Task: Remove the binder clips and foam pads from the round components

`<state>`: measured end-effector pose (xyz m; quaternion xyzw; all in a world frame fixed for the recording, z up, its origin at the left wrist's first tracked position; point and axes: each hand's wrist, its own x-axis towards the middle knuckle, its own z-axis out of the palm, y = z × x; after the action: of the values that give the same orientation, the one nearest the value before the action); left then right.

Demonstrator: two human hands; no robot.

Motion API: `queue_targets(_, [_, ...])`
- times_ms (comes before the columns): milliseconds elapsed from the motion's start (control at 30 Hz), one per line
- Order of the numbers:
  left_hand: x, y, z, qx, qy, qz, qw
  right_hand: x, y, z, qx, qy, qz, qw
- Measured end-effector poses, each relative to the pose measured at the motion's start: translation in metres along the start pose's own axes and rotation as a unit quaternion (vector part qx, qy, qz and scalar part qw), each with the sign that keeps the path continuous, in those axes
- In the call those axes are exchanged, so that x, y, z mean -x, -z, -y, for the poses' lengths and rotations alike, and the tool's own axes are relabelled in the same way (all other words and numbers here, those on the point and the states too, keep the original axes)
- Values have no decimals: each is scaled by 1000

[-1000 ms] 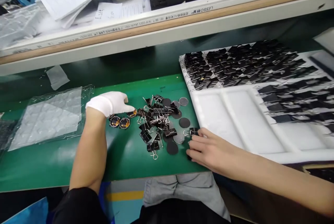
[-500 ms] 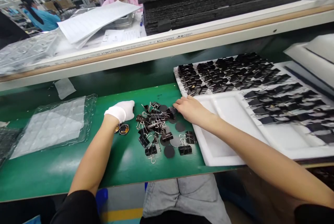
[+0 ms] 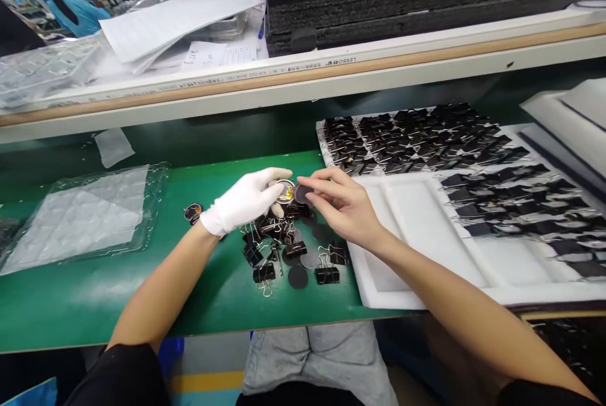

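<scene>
My left hand [image 3: 249,199], in a white glove, is closed on a small round part [image 3: 285,192] with a silvery rim and a gold-coloured patch. My bare right hand [image 3: 341,203] pinches a thin black disc [image 3: 303,194] right beside that part; whether the two touch I cannot tell. Below both hands lies a pile of black binder clips [image 3: 265,235] with wire handles, mixed with loose black discs [image 3: 298,276]. Another round part [image 3: 192,212] with gold and black on it rests on the green table, left of my gloved wrist.
A white foam tray [image 3: 379,280] stands at right, with rows of binder clips [image 3: 407,134] behind and beside it. Clear plastic trays [image 3: 142,229] lie at left. Above runs a shelf edge [image 3: 213,87] bearing papers [image 3: 165,21] and stacked black foam [image 3: 379,2]. People are beyond.
My left hand has come up and right from the table with a round part. My right hand has lifted a black disc from the pile, and both hands now meet above the clips.
</scene>
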<state>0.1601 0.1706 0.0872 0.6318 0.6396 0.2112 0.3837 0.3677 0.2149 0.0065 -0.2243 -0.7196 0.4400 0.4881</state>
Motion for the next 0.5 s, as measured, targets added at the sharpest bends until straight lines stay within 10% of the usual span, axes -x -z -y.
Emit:
queue_targets(333, [-3, -31, 1, -54, -77, -35, 995, -3, -3, -2, -127, -183, -3, 975])
queue_targets(500, [7, -45, 5, -198, -106, -240, 945, -16, 13, -2, -206, -245, 8, 947])
